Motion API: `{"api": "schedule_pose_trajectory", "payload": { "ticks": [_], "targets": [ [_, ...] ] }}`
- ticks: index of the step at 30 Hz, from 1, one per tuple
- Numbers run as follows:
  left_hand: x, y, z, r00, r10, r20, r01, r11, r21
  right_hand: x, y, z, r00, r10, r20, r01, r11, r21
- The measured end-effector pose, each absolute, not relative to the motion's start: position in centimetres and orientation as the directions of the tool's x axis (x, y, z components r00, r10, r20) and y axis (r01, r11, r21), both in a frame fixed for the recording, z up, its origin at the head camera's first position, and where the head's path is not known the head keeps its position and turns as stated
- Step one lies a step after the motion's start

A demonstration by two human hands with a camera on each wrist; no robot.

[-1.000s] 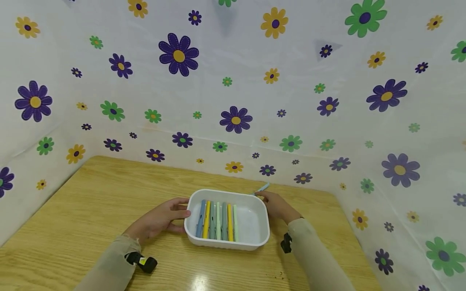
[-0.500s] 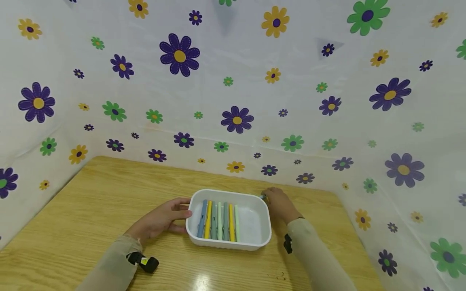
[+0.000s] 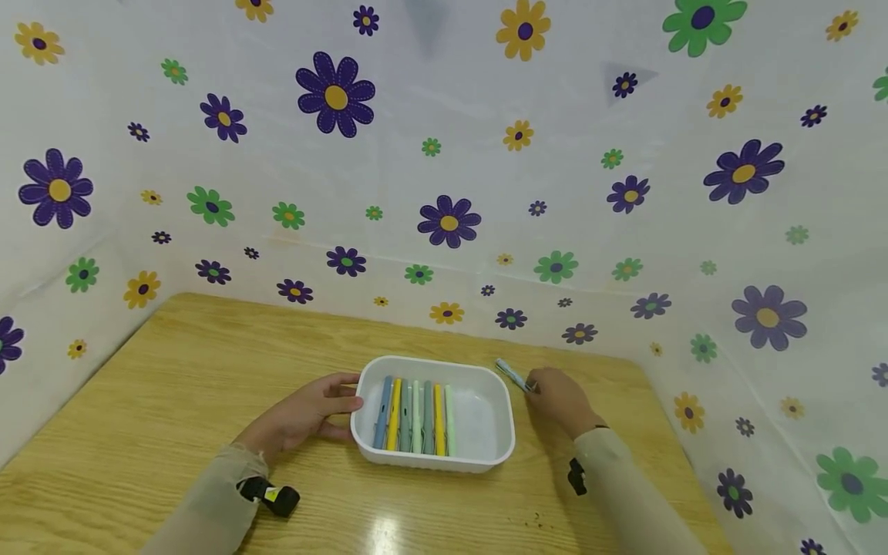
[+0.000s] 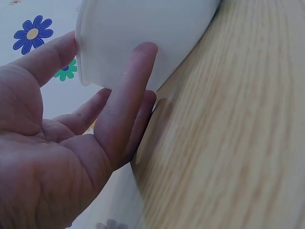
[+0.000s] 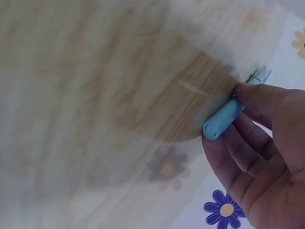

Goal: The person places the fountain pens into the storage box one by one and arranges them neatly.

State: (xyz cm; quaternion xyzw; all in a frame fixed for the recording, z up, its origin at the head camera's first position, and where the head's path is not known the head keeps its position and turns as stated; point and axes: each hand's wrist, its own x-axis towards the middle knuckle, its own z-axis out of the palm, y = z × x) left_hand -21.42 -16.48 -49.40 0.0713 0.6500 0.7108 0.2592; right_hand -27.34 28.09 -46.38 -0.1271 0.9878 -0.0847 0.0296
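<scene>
A white plastic tray sits on the table with several pens side by side in its left and middle part, in blue, yellow, grey-green and pale green. My left hand holds the tray's left end; in the left wrist view, one finger presses against its outer wall and another digit reaches the rim. My right hand, beyond the tray's right end, pinches a light blue pen between thumb and fingers. A metal clip shows on this pen in the right wrist view.
The wooden table meets a white sheet printed with flowers at the back and sides. Small dark crumbs lie near the front right. Both sleeves carry black wrist straps.
The right hand has moved right and nearer, away from the tray's back corner, and the light blue pen has turned and moved with it. The left hand and tray stay put.
</scene>
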Motion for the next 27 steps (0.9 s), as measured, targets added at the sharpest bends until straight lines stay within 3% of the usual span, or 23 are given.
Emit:
{"api": "schedule_pose_trajectory", "payload": {
  "ticks": [9, 17, 27],
  "targets": [
    [-21.6, -16.5, -49.4, -0.847, 0.482, -0.223, -0.269, -0.027, 0.963, -24.2, 29.4, -45.8, -0.978, -0.126, -0.165, -0.063, 0.938, -0.342],
    [-21.4, -16.6, -49.3, -0.848, 0.480, -0.224, -0.265, -0.018, 0.964, -21.9, 30.1, -46.0, -0.974, -0.109, -0.200, -0.020, 0.916, -0.400],
    [-21.4, -16.5, -49.2, -0.849, 0.474, -0.233, -0.277, -0.023, 0.961, -23.5, 29.3, -46.1, -0.991, -0.073, -0.109, -0.024, 0.917, -0.398]
  ]
}}
